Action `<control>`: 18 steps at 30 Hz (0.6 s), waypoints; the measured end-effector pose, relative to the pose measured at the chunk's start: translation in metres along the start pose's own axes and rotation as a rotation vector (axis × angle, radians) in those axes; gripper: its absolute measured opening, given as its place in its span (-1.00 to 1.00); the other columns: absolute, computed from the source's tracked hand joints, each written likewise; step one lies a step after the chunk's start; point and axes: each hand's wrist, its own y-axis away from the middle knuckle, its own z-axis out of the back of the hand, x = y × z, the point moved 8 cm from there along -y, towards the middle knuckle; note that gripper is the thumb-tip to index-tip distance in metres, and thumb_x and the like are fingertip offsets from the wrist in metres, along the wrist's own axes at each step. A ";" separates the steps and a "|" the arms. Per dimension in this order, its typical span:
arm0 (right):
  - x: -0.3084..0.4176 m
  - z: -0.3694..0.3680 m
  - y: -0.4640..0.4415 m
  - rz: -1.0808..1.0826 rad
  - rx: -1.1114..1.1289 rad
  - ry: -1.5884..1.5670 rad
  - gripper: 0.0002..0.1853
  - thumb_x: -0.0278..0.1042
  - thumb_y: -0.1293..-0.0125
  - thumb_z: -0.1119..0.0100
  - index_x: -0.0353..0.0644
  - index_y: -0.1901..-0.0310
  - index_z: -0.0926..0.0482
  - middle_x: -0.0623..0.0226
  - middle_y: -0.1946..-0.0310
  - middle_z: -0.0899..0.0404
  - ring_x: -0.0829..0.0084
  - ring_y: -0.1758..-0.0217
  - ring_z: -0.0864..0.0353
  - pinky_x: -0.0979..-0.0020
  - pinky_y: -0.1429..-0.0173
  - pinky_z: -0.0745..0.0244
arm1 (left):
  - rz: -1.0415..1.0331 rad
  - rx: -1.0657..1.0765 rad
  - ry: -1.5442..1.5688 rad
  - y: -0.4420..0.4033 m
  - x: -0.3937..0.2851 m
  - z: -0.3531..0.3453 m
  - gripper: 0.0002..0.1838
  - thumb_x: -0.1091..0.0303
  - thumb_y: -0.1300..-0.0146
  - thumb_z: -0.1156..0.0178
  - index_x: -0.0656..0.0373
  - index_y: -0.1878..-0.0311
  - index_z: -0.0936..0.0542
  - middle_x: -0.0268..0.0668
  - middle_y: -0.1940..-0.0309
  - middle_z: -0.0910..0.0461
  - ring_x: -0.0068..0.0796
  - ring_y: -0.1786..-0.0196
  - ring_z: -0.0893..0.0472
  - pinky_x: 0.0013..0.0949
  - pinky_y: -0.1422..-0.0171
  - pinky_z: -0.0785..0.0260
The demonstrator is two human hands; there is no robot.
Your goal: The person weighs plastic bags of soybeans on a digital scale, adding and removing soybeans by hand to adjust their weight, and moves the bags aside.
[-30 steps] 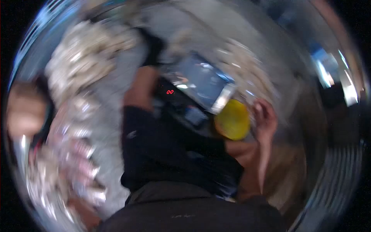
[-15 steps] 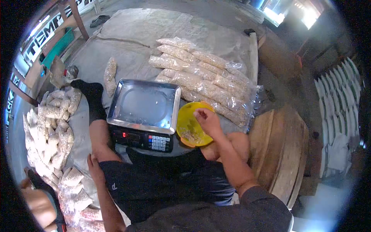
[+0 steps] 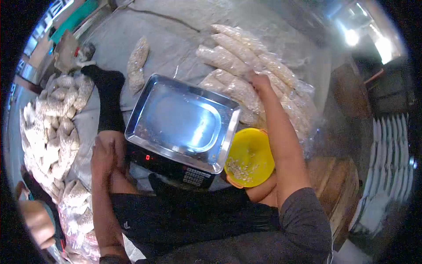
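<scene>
My left hand rests on my left shin, its fingers lying against the skin with nothing in them. My right hand reaches forward over the long clear plastic bags filled with pale, bean-like pieces. Its fingers are curled on one bag in the middle of the group, and the fingertips are partly hidden. Below that forearm sits a yellow basin, with loose pale pieces at its bottom. Between my legs stands a digital scale, its steel pan bare and its red display reading 0.
A single filled bag lies beyond the scale. Many smaller filled bags are heaped at the left. A wooden board is at my right, with rows of white packs farther off. Part of another person shows at lower left.
My right hand has left the yellow basin and moved forward onto the bags. My left hand has shifted up onto the shin. The view has turned and come closer.
</scene>
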 end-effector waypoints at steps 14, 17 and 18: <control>0.150 0.197 0.364 0.774 -0.615 -0.210 -0.62 -0.08 -0.57 -0.13 -0.22 0.33 -0.60 0.42 0.55 -0.53 0.64 0.50 -0.43 0.46 0.42 -0.34 | 0.001 0.019 0.124 0.000 -0.004 0.014 -0.20 -0.25 -0.42 -0.04 0.37 -0.34 -0.30 0.40 -0.08 -0.54 0.43 -0.11 -0.59 0.21 -0.24 -0.45; 0.146 0.196 0.392 0.717 -0.658 -0.085 -0.59 -0.07 -0.58 -0.12 -0.21 0.38 -0.57 0.50 0.59 -0.47 0.67 0.53 -0.38 0.47 0.44 -0.30 | -0.041 -0.018 0.073 0.002 -0.009 0.009 -0.23 -0.24 -0.42 -0.03 0.37 -0.27 -0.35 0.38 -0.04 -0.57 0.40 -0.07 -0.62 0.20 -0.21 -0.48; 0.143 0.193 0.396 0.705 -0.623 -0.125 -0.58 -0.06 -0.58 -0.13 -0.21 0.38 -0.57 0.50 0.60 -0.47 0.67 0.54 -0.37 0.47 0.45 -0.29 | -0.038 -0.049 0.095 0.007 -0.010 0.013 -0.24 -0.24 -0.42 -0.03 0.37 -0.26 -0.36 0.37 -0.02 -0.57 0.39 -0.06 -0.63 0.20 -0.20 -0.49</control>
